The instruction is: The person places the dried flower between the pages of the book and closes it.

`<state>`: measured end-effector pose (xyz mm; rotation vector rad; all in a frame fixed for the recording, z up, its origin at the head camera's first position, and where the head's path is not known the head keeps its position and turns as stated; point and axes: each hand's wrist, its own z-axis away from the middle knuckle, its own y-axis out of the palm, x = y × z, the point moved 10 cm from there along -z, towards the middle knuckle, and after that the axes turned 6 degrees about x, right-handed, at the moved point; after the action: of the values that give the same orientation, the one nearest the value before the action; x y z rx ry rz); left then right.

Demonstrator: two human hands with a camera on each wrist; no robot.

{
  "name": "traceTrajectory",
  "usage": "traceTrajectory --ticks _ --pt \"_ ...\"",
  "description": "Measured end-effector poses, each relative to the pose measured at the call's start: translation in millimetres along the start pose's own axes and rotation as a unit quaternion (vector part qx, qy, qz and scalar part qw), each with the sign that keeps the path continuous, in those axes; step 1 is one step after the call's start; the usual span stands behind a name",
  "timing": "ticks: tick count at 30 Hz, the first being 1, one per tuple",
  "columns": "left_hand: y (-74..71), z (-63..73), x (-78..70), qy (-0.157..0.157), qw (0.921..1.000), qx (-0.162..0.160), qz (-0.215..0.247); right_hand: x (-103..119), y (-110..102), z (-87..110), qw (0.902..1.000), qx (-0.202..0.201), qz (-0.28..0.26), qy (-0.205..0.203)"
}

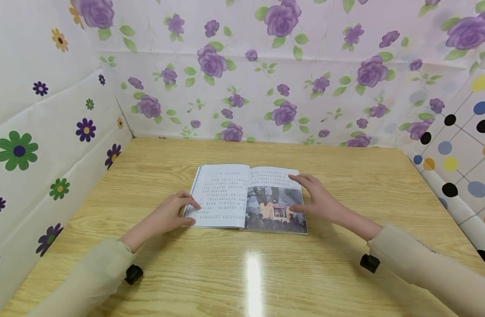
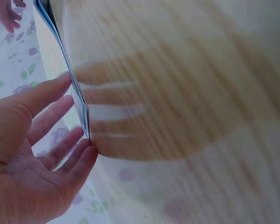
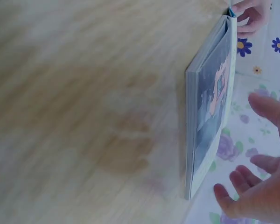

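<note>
An open book (image 1: 222, 198) lies on the wooden table, text on its left page and, on the right page, a dark illustration (image 1: 272, 215) below some lines of text. My left hand (image 1: 173, 213) rests at the left page's outer edge, fingers loosely bent and thumb near the lower corner. In the left wrist view, the fingertips of the left hand (image 2: 46, 144) meet the book's edge (image 2: 77, 93). Over the right page's outer side hovers my right hand (image 1: 319, 200), thumb and fingers spread. The right wrist view shows this hand (image 3: 261, 172) apart from the thick page stack (image 3: 191, 135).
The wooden table (image 1: 211, 273) carries a bright light reflection in front of the book. A rose-patterned cloth (image 1: 250, 88) hangs behind it, with a flowered cloth (image 1: 48, 145) at left and a dotted one (image 1: 464, 176) at right. Black wrist devices (image 1: 133, 274) sit under both sleeves.
</note>
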<state>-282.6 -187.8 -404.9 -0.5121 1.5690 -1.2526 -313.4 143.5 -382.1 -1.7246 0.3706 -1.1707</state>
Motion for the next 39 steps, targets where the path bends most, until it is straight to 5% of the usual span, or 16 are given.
traceTrajectory --ticks 9,22,29,39 --pt "1.8 -3.4 5.5 -0.046 0.9985 0.013 0.028 -14.6 8.4 30.6 0.9978 0.037 0.056 0.007" --pt "4.2 -8.4 16.9 -0.127 0.9895 0.034 0.059 -24.7 19.0 38.6 0.9951 0.063 0.075 0.015" --pt "3.4 -11.9 17.6 -0.138 0.9871 0.055 0.06 -27.2 20.8 39.8 0.9938 0.08 0.075 0.021" --pt "4.8 -11.9 25.3 -0.127 0.9863 0.045 0.096 -27.2 22.3 40.8 0.9931 0.083 0.08 0.024"
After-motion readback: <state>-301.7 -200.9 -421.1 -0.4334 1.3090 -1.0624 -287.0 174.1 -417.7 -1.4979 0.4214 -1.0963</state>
